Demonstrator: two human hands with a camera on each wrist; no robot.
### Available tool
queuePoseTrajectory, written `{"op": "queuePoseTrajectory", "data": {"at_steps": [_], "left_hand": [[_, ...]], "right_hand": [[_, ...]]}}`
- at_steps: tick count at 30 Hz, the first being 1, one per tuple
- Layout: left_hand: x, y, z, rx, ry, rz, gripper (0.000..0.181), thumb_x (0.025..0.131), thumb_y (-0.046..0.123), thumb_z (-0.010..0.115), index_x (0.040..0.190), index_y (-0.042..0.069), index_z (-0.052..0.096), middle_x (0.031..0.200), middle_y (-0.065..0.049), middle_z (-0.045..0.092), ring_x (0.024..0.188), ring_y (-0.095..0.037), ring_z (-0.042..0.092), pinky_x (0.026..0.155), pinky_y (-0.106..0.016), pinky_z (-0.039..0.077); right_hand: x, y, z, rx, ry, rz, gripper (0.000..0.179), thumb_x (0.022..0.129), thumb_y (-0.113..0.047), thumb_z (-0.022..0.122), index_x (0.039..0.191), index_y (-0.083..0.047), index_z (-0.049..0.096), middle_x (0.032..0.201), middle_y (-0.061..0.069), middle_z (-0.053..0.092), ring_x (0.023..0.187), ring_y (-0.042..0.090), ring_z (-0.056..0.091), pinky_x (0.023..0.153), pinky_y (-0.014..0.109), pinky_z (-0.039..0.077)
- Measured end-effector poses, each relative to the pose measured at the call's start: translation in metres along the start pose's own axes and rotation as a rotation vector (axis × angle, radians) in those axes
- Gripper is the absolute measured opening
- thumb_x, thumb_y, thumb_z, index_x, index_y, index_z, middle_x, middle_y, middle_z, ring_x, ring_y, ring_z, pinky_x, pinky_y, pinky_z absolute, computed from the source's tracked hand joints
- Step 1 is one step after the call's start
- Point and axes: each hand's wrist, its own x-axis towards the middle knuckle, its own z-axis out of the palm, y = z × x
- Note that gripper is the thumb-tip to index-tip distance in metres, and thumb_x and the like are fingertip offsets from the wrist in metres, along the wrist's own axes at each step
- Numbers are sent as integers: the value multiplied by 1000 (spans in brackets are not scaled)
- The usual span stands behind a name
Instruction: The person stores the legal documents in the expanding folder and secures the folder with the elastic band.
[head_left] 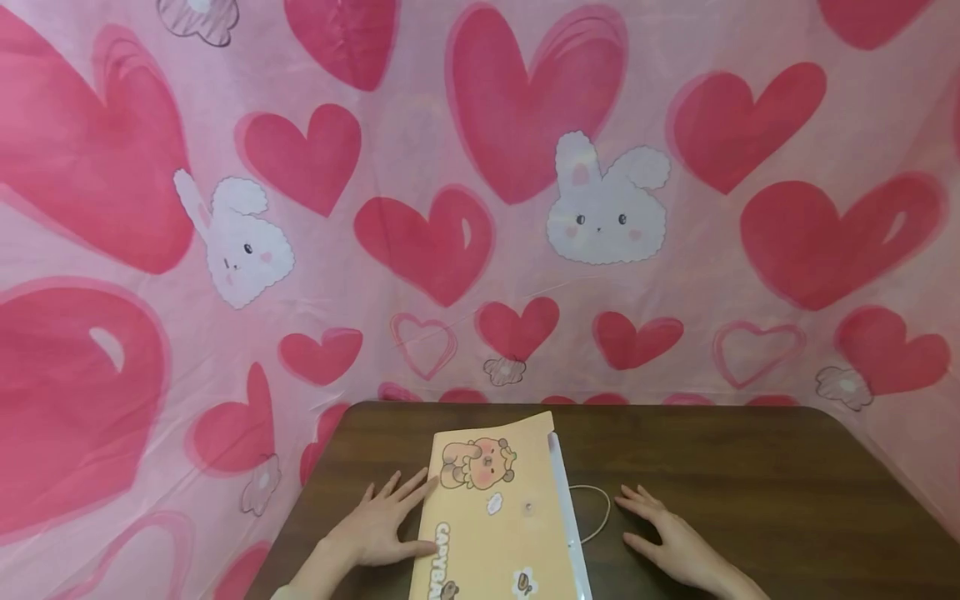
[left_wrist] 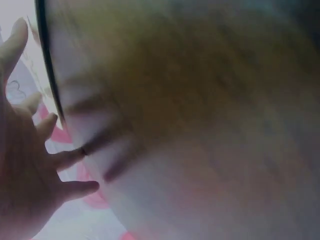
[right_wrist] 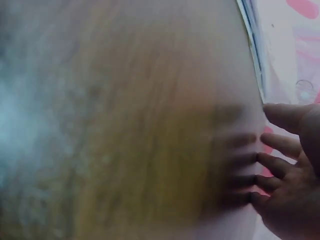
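A pale yellow folder (head_left: 495, 517) with capybara cartoons and lettering lies on the dark wooden table, its lower end cut off by the head view's bottom edge. White shows along its right side, where a thin cord loop (head_left: 597, 510) sticks out onto the tabletop. My left hand (head_left: 382, 525) rests at the folder's left edge, fingers spread, with thumb and fingertips against it. To the right of the loop, my right hand (head_left: 671, 542) touches the table with fingers extended and nothing held. In the wrist views, the left hand (left_wrist: 35, 165) and right hand (right_wrist: 290, 175) both show spread fingers at the glossy tabletop.
The brown table (head_left: 720, 458) has rounded far corners. Behind it and along the sides hangs a pink cloth (head_left: 420, 125) printed with hearts and white rabbits. Blurred reflections of the fingers show on the tabletop in both wrist views.
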Motion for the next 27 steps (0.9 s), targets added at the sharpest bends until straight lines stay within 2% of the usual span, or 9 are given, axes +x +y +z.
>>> {"op": "queuePoseTrajectory", "data": {"at_steps": [4, 6, 12, 16, 18, 23, 27], "left_hand": [[3, 5, -3, 42, -37, 6, 104, 92, 76, 73, 173, 21, 36, 181, -7, 33, 156, -64, 36, 116, -89, 32], [5, 7, -4, 61, -49, 5, 106, 90, 76, 74, 172, 20, 37, 181, -6, 35, 155, -65, 36, 116, -87, 34], [7, 8, -8, 76, -72, -14, 108, 87, 75, 79, 170, 18, 41, 179, -7, 39, 153, -67, 38, 115, -87, 36], [9, 10, -10, 81, -82, -15, 109, 85, 73, 82, 170, 17, 42, 178, -8, 39, 152, -69, 38, 114, -87, 37], [9, 10, -11, 81, -88, -20, 109, 84, 72, 83, 170, 17, 42, 178, -9, 39, 152, -69, 38, 113, -87, 37], [10, 12, -10, 72, -100, -41, 111, 83, 72, 85, 170, 18, 42, 179, -8, 38, 153, -69, 36, 114, -87, 37], [13, 15, -11, 76, -110, -50, 112, 82, 71, 86, 170, 19, 41, 180, -8, 37, 154, -69, 35, 113, -88, 37]], "right_hand": [[5, -3, 4, 1, 30, 20, 43, 94, -20, 86, 134, -6, 77, 152, 20, 67, 143, 52, 56, 104, 73, 54], [7, -4, 5, 27, 18, 27, 41, 94, -17, 86, 132, -4, 77, 153, 22, 66, 145, 56, 52, 106, 76, 51], [12, -10, 6, 89, -41, 48, 39, 95, -14, 84, 132, -3, 77, 155, 27, 62, 149, 61, 44, 111, 83, 42], [14, -12, 8, 83, -26, 40, 41, 93, -12, 86, 132, -7, 78, 153, 25, 65, 148, 60, 46, 113, 83, 39], [14, -14, 10, 83, -9, 25, 42, 91, -10, 87, 133, -8, 78, 150, 23, 68, 146, 60, 49, 113, 83, 39], [16, -20, 14, 125, 13, 29, 50, 91, -7, 87, 139, -10, 75, 147, 23, 70, 143, 60, 54, 105, 80, 50], [18, -24, 15, 134, 51, 41, 50, 93, -7, 85, 142, -14, 74, 147, 20, 71, 140, 53, 60, 103, 68, 57]]}}
